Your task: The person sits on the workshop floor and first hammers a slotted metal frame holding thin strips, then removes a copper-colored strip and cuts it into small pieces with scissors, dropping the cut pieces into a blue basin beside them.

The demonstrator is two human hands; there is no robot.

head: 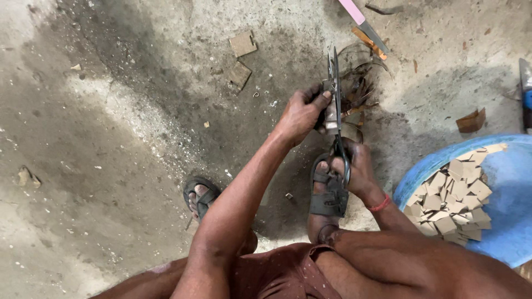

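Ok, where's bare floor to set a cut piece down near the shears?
Bare concrete floor lies wide open left of the left hand, up to the two flat offcuts. Crowded: the scrap curls beyond the shears, the right hand, and the blue basin of cut pieces.

The floor [127, 111] is rough grey concrete, with dark stains in the middle and pale dust on the left side. Two small flat brown pieces [242, 58] lie on it far from the camera. At the right, a blue basin [507, 221] stands on the floor, and soft daylight falls evenly.
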